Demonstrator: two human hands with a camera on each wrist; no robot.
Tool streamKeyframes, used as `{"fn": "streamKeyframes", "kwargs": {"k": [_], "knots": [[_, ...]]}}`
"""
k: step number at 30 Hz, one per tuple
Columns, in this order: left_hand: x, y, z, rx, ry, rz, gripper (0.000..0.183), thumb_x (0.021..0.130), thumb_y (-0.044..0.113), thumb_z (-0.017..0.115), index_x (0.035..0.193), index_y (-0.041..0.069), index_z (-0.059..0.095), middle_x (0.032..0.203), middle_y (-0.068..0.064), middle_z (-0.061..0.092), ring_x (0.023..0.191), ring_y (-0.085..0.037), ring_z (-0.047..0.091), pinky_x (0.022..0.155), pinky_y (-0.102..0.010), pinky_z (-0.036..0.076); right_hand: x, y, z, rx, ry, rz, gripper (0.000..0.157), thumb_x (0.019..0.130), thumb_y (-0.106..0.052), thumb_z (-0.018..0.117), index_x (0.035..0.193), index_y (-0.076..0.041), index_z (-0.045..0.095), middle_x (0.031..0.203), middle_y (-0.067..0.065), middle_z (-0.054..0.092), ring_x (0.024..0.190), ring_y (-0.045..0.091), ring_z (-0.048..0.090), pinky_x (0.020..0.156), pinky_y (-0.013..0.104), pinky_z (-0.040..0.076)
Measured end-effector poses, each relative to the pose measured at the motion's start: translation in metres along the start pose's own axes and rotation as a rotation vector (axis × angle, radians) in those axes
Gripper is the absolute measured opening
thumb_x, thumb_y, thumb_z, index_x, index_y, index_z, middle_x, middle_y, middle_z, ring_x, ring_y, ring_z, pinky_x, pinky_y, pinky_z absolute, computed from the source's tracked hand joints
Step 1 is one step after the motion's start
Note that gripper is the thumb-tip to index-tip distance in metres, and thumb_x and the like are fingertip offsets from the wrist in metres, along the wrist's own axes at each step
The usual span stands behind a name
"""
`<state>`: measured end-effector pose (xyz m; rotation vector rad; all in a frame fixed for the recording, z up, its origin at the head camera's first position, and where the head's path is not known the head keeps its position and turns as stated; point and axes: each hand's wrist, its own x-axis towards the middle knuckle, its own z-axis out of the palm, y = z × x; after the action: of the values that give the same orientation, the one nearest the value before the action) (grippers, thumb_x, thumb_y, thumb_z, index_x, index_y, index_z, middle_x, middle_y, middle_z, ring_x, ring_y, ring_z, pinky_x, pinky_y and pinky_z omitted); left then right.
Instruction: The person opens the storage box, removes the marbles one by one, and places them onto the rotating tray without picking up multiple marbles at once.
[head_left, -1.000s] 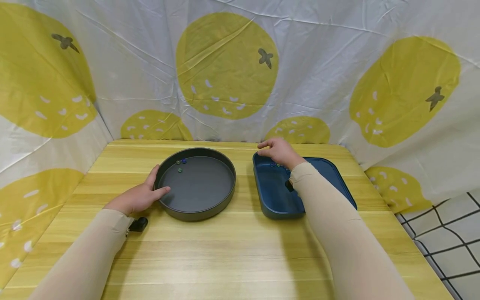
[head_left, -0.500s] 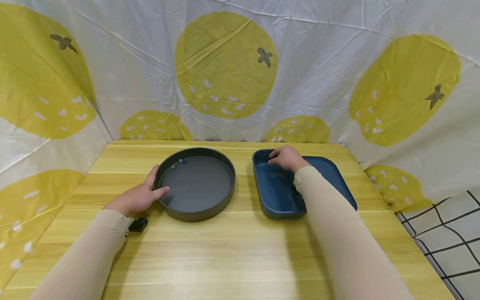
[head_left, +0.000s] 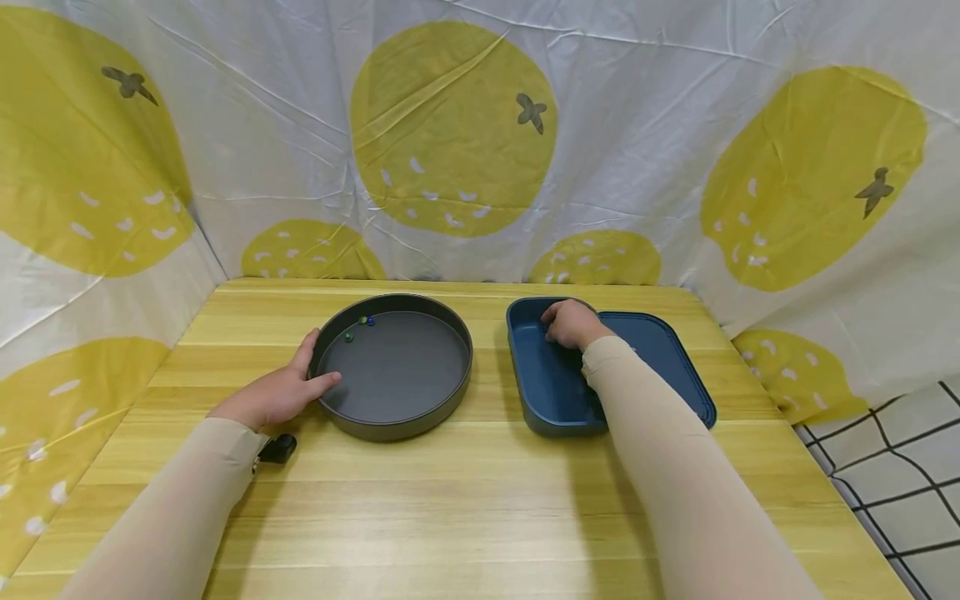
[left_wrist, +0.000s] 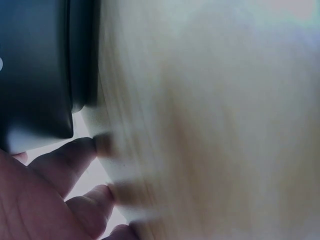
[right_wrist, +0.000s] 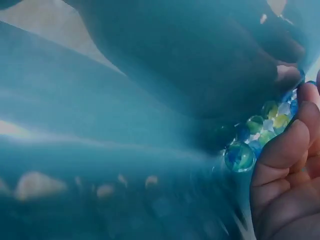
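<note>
My left hand (head_left: 273, 396) rests at the left side of a round dark grey baking pan (head_left: 396, 432). Its thumb lies over the rim, while the fingers spread outside; in the left wrist view the fingertips (left_wrist: 85, 147) reach down beside the pan wall (left_wrist: 35, 75). Inside the pan are a green marble (head_left: 348, 337), a yellowish marble (head_left: 363, 320) and a blue marble (head_left: 371, 321). My right hand (head_left: 573, 325) reaches into a blue rectangular box (head_left: 562, 429) with bent fingers. Several glass marbles (right_wrist: 239, 157) lie against these fingers in the right wrist view; whether one is pinched is hidden.
A blue lid-like panel (head_left: 667, 367) lies to the right of the box, partly under my right forearm. The pan and box stand apart on a wooden table (head_left: 450, 517). A fruit-patterned curtain (head_left: 622, 150) hangs behind and at the sides.
My right hand has come down from above the box's back rim into the box. The marbles in the pan have shifted slightly. My left hand stays at the pan.
</note>
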<state>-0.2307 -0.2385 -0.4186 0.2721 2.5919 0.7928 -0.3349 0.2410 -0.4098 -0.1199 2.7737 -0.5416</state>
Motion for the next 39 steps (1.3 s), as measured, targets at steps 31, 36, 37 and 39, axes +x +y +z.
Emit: {"fn": "streamKeyframes", "kwargs": {"k": [31,36,37,39], "knots": [[0.002,-0.002,0.001,-0.020,-0.004,-0.001,0.104,0.108,0.061,0.044,0.163,0.015,-0.030,0.169,-0.040,0.007,0.146,-0.062,0.036,0.118,-0.071,0.032,0.006,-0.029,0.024,-0.023,-0.020,-0.126,0.027,0.102,-0.017,0.070,0.126,-0.007,0.076,0.130,0.012,0.074,0.124,0.032,0.066,0.108,0.046,0.052],[0.002,-0.002,0.002,-0.026,-0.004,-0.008,0.103,0.108,0.062,0.044,0.163,0.017,-0.031,0.170,-0.039,0.006,0.147,-0.061,0.036,0.119,-0.071,0.031,0.009,-0.027,0.024,-0.012,-0.043,-0.156,0.031,0.102,-0.017,0.069,0.130,-0.006,0.074,0.134,0.013,0.073,0.127,0.032,0.065,0.108,0.046,0.052],[0.002,-0.002,0.002,-0.026,-0.005,-0.007,0.103,0.108,0.062,0.044,0.163,0.017,-0.031,0.170,-0.039,0.006,0.147,-0.062,0.035,0.119,-0.071,0.031,0.009,-0.026,0.023,-0.009,-0.044,-0.161,0.031,0.102,-0.017,0.069,0.131,-0.007,0.074,0.135,0.012,0.073,0.127,0.032,0.065,0.108,0.046,0.052],[0.002,-0.002,0.002,-0.028,-0.006,-0.005,0.103,0.108,0.062,0.044,0.163,0.017,-0.031,0.170,-0.039,0.005,0.147,-0.062,0.035,0.119,-0.071,0.030,0.009,-0.026,0.021,0.003,-0.041,-0.169,0.031,0.102,-0.017,0.069,0.130,-0.007,0.075,0.134,0.012,0.073,0.127,0.032,0.064,0.108,0.046,0.052]]}}
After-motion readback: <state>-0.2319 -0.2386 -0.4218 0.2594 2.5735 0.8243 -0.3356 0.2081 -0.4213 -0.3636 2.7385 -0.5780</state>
